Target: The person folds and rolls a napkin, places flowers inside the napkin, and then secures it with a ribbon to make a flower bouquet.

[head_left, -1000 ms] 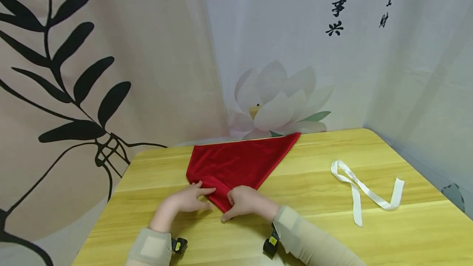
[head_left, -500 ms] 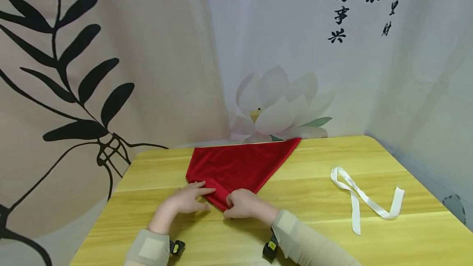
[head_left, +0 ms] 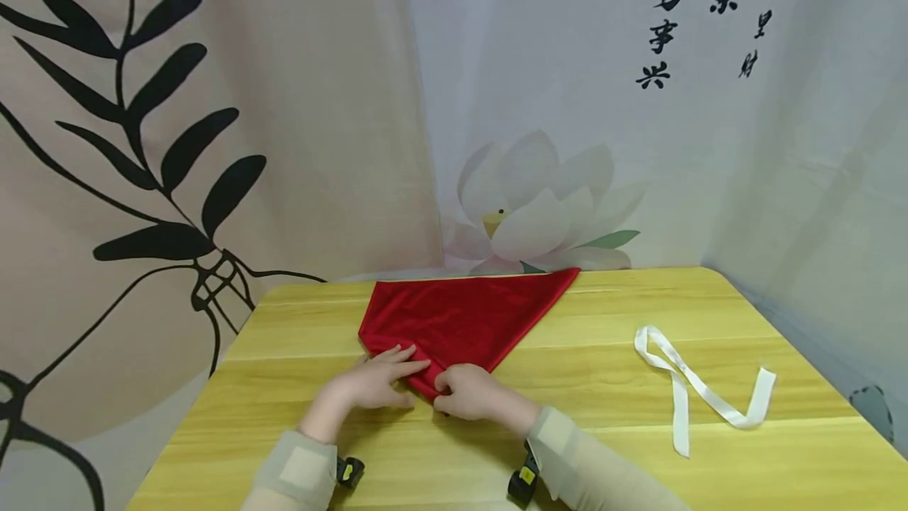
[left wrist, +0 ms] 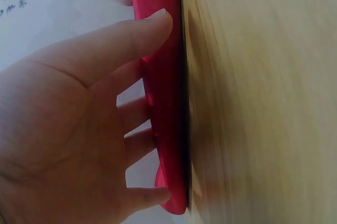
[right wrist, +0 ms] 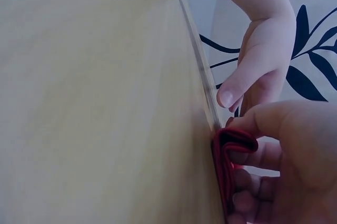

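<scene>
A red, smooth-looking cloth (head_left: 461,310) lies on the wooden table, its near edge folded over into a thick band. My left hand (head_left: 372,382) rests on the left part of that band with fingers spread and fairly straight. In the left wrist view, the thumb lies against the folded edge of the cloth (left wrist: 166,92). At the band's near right end, my right hand (head_left: 474,393) grips the cloth with curled fingers. The right wrist view shows stacked layers at the cloth's end (right wrist: 226,155), thumb and fingers around them.
A white ribbon (head_left: 731,415) lies in loose bends on the right side of the table (head_left: 567,448). Behind the table's far edge hangs a printed curtain (head_left: 326,140) with black leaves, a lotus and writing.
The left hand has shifted slightly right and farther onto the cloth. The right hand keeps its grip near the same place. The head view has tilted a little upward.
</scene>
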`<action>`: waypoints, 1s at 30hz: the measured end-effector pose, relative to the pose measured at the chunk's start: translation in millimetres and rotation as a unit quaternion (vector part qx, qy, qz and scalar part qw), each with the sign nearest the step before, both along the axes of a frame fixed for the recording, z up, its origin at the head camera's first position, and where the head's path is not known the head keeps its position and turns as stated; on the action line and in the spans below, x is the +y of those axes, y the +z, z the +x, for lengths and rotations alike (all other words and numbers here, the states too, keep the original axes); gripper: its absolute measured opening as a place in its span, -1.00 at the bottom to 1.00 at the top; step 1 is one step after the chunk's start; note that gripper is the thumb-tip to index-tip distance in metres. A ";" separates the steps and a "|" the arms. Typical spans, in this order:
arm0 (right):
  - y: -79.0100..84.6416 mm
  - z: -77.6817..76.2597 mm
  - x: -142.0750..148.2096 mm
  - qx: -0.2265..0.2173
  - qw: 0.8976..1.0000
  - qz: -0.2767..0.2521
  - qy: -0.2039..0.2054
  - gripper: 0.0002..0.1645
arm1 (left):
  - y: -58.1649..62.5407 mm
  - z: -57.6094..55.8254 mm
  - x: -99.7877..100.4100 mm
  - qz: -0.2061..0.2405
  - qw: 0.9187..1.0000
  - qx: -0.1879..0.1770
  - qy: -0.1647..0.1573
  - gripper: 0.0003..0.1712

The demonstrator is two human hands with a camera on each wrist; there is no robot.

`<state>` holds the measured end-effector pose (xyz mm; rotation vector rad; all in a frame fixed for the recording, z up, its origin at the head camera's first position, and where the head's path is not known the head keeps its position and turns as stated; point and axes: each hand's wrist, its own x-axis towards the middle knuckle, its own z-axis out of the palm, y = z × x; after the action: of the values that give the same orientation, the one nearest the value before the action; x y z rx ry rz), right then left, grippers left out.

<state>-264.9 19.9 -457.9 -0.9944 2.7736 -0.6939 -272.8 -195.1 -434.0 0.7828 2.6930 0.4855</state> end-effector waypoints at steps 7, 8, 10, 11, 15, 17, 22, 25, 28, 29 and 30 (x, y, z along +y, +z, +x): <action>-2.7 -3.7 3.3 -0.007 1.000 -0.016 -0.001 -0.64 | -0.8 -4.4 7.9 -0.013 0.999 0.034 0.008 -0.38; -2.6 -4.0 4.0 -0.009 1.000 -0.019 0.000 -0.63 | -1.1 -5.6 8.6 -0.017 0.999 0.042 0.009 -0.40; -1.6 -4.4 5.4 -0.012 1.000 -0.024 0.003 -0.63 | -1.9 -8.1 10.0 -0.026 0.998 0.061 0.011 -0.44; -0.9 -4.5 6.1 -0.014 1.000 -0.025 0.003 -0.63 | -2.6 -9.4 10.5 -0.031 0.997 0.072 0.011 -0.47; 1.2 -4.3 8.4 -0.029 0.999 -0.039 -0.002 -0.64 | -3.6 -12.7 11.9 -0.042 0.994 0.105 0.007 -0.55; 2.5 -4.8 9.6 -0.038 0.998 -0.049 -0.005 -0.65 | -3.0 -14.5 12.3 -0.043 0.993 0.110 0.008 -0.58; 7.2 -4.3 12.3 -0.057 0.996 -0.075 -0.009 -0.69 | 0.4 -17.7 12.2 -0.035 0.994 0.101 0.012 -0.62; 9.1 -3.9 14.1 -0.065 0.994 -0.086 -0.018 -0.72 | 3.1 -19.5 12.2 -0.033 0.995 0.093 0.009 -0.65; 10.5 -3.6 16.2 -0.067 0.993 -0.092 -0.026 -0.75 | 6.0 -21.3 11.8 -0.032 0.995 0.091 -0.002 -0.69; 11.4 -3.3 16.9 -0.066 0.993 -0.094 -0.027 -0.76 | 7.6 -21.7 11.9 -0.030 0.995 0.091 -0.006 -0.70; 12.2 -3.0 17.7 -0.066 0.993 -0.097 -0.028 -0.76 | 9.0 -22.3 12.1 -0.029 0.995 0.090 -0.009 -0.72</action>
<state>-267.9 37.6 -445.7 -0.8679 2.6678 -1.0147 -295.1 -183.0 -425.0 0.8719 2.8486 0.3446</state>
